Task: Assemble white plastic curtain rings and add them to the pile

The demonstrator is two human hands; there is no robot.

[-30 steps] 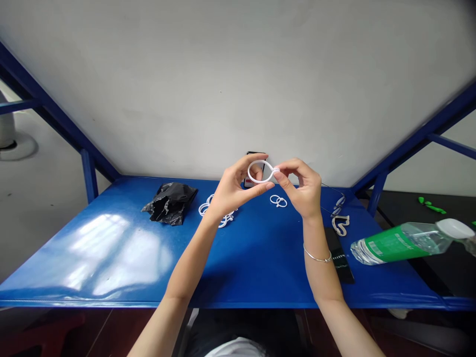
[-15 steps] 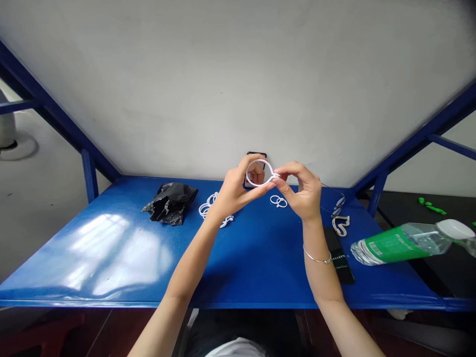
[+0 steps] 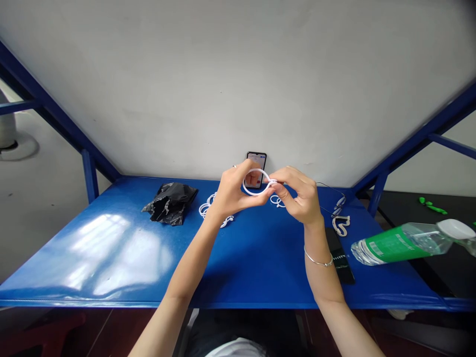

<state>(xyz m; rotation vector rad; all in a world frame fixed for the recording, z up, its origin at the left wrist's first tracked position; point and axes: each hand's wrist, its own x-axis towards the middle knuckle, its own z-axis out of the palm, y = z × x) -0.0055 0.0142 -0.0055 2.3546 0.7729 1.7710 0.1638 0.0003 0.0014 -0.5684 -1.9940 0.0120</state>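
Between both hands, above the blue table [image 3: 256, 258], is a white ring [image 3: 245, 187] whose ends come together in a small clasp-like knob on its right. My left hand [image 3: 232, 191] curls round the ring's left side, thumb along the bottom and fingers over the top. The thumb and fingers of my right hand [image 3: 299, 193] pinch the knob end, partly covering it. Under my left wrist lies a pile of similar white rings [image 3: 204, 209]. Smaller white rings [image 3: 275, 200] rest on the table beyond my right thumb, partly hidden.
A phone [image 3: 261, 159] leans on the wall behind my hands. Left lies a crumpled black plastic bag [image 3: 173, 201]. At right are a dark flat case [image 3: 344, 270], a white curved piece [image 3: 341, 227], glasses [image 3: 339, 203] and a green-labelled bottle [image 3: 397, 245]. Blue metal bars [image 3: 89, 173] flank the table.
Both hands have lowered slightly with the ring, and it has tilted a little. My right hand has turned over and moved left, closing more around the knob end. More of the phone shows.
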